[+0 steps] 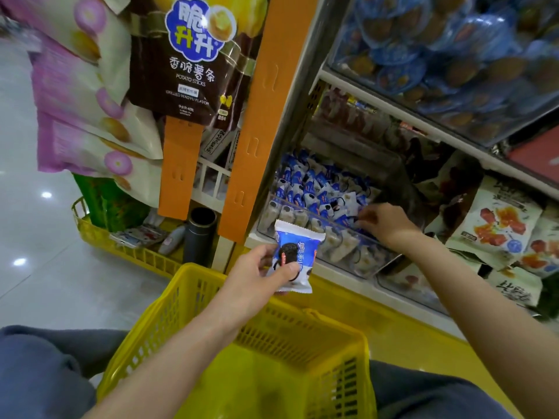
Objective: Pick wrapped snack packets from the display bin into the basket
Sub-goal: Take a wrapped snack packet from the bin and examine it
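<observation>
My left hand (257, 276) grips one snack packet (298, 255), blue and white with a dark biscuit printed on it. My thumb is pressed across its front and my fingers (263, 252) are curled behind it. I hold it in the air near the far rim of the yellow basket (302, 337), between the basket and the display bin (341, 243), so it is out of the bin but not yet dropped in.

My right hand (387, 222) is further off and to the right, reaching over the clear front wall of the bin. Its fingertips (364, 216) are bent down among the packets (305, 182) heaped there. They touch the pile, but I cannot tell whether they have pinched one or are only feeling for it.

The part of the basket's inside that I can see looks bare yellow. It is blurred, though, and my left forearm hides a strip of it. I judge the job to be near its start: one packet is in hand and about to go in, perhaps a second is being taken, and nothing that I can see has been delivered. The bin holds plenty more, so most of the picking is left.
</observation>
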`<act>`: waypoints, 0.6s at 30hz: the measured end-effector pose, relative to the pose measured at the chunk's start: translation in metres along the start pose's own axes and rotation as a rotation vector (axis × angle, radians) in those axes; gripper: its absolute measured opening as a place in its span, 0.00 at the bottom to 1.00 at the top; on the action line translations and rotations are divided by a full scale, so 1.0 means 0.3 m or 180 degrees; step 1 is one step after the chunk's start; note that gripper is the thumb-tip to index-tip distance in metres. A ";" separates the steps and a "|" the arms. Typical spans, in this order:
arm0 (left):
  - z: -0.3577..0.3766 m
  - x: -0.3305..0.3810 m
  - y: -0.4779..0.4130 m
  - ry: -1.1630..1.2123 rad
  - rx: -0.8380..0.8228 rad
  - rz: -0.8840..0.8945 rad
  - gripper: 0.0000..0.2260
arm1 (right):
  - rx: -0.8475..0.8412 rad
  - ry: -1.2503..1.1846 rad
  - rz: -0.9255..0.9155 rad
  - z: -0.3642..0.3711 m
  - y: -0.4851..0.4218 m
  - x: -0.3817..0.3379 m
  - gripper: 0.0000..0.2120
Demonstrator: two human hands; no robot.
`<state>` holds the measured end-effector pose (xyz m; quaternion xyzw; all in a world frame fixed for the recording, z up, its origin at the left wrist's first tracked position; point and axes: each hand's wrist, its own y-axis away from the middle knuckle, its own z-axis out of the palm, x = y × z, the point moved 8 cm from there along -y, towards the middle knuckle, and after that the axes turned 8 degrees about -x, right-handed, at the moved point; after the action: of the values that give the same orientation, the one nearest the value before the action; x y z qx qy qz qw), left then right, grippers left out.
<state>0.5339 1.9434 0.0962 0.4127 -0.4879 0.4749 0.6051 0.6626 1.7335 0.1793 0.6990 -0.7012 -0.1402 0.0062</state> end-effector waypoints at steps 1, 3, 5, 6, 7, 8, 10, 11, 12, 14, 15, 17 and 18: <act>-0.003 0.002 0.001 0.0025 0.0003 -0.0010 0.14 | -0.0124 0.0168 0.0002 0.012 -0.011 0.000 0.10; -0.005 0.009 0.003 0.0113 -0.0011 -0.0023 0.14 | -0.0206 0.0308 -0.0035 0.017 -0.019 -0.005 0.08; -0.003 0.020 0.008 0.0188 -0.0024 0.0018 0.11 | -0.0211 0.0318 -0.0036 0.012 -0.022 -0.006 0.07; -0.001 0.027 0.010 0.0205 -0.0030 0.0048 0.09 | -0.0217 0.0295 -0.0016 0.009 -0.022 -0.006 0.06; 0.000 0.033 0.011 0.0213 -0.0036 0.0076 0.08 | -0.0222 0.0276 0.0007 0.007 -0.020 -0.006 0.05; 0.001 0.038 0.013 0.0221 -0.0041 0.0099 0.07 | -0.0219 0.0279 0.0036 0.006 -0.018 -0.004 0.04; 0.002 0.044 0.016 0.0231 -0.0017 0.0099 0.07 | -0.0183 0.0316 0.0053 0.003 -0.012 -0.004 0.04; 0.000 0.045 0.018 0.0229 0.0004 0.0087 0.07 | -0.0154 0.0333 0.0056 0.001 -0.010 -0.004 0.05; 0.000 0.046 0.020 0.0230 0.0024 0.0077 0.07 | -0.0102 0.0350 0.0072 -0.004 -0.005 -0.003 0.06; -0.002 0.043 0.022 0.0222 0.0060 0.0035 0.07 | 0.0114 0.0322 0.0140 -0.033 0.009 0.001 0.08; -0.003 0.040 0.023 0.0209 0.0077 -0.0003 0.07 | 0.0236 0.0272 0.0172 -0.052 0.016 0.006 0.09; -0.006 0.033 0.025 0.0182 0.0095 -0.0081 0.11 | 0.0320 0.0203 0.0204 -0.074 0.027 0.014 0.09; -0.005 0.030 0.026 0.0164 0.0096 -0.0113 0.13 | 0.0269 0.0213 0.0214 -0.073 0.031 0.016 0.08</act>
<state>0.5274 1.9480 0.1049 0.4180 -0.4575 0.4819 0.6195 0.6579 1.7245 0.2014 0.6790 -0.7290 -0.0866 0.0048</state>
